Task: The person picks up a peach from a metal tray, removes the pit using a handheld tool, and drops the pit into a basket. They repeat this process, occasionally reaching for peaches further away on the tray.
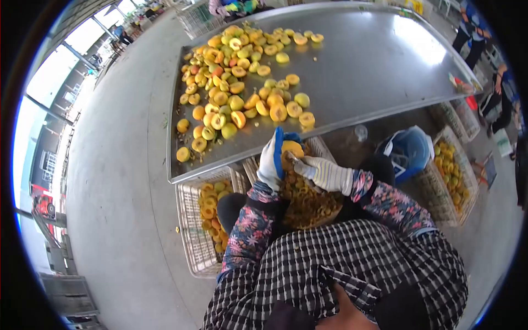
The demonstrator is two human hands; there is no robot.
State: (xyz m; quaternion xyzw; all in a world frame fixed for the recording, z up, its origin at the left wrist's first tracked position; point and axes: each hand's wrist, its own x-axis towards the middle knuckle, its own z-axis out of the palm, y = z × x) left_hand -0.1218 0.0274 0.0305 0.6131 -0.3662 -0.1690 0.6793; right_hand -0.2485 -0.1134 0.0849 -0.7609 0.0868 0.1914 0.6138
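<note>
My left hand (pixel 271 160), in a white and blue glove, is closed around a yellow peach half (pixel 292 148) just off the table's front edge. My right hand (pixel 329 174), in a striped knit glove, is closed on a small metal tool whose tip meets the peach half; its exact kind is hard to make out. Below both hands, between my knees, a crate holds many brownish-yellow fruit pieces (pixel 311 208). Many halved peaches (pixel 278 112) lie cut side up or down on the metal table (pixel 352 82) in front of me.
A white crate of peach halves (pixel 190 236) stands left of my knee. To the right are a blue bucket (pixel 413 151) and another crate of fruit (pixel 461 165). The table has a raised metal rim. Other people (pixel 473 33) are at the far right.
</note>
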